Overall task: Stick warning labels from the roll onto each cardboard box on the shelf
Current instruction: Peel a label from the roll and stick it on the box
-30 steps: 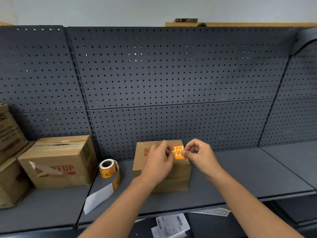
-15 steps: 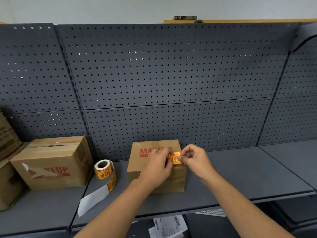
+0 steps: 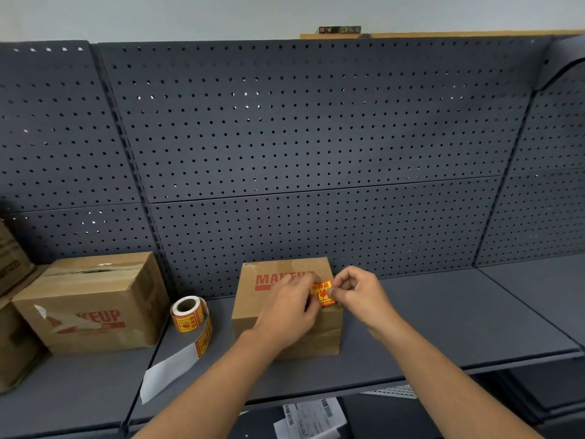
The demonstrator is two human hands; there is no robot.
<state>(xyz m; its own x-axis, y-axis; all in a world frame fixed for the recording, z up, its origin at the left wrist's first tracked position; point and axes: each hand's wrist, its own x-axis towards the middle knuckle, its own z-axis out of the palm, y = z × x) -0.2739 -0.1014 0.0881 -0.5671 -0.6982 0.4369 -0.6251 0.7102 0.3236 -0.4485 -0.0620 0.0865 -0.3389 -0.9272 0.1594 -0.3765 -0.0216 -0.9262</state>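
A small cardboard box [image 3: 253, 305] printed MAKEUP in red stands mid-shelf. An orange and red warning label [image 3: 322, 293] lies against the upper right of its front face. My left hand [image 3: 289, 312] covers the box front and presses the label's left edge. My right hand [image 3: 356, 294] pinches the label's right edge between thumb and forefinger. The label roll [image 3: 187, 313] stands on the shelf left of the box, a white backing strip [image 3: 167, 372] trailing toward the front edge. A larger MAKEUP box [image 3: 91, 302] sits further left.
The dark grey shelf [image 3: 443, 315] runs right from the box, backed by a perforated panel [image 3: 300, 137]. More cardboard boxes [image 3: 12, 312] crowd the far left edge. Printed papers [image 3: 310, 418] lie on the level below.
Both hands with the label have come down from the box's top edge onto its front face. The view has drifted slightly, showing more of the box's printed word.
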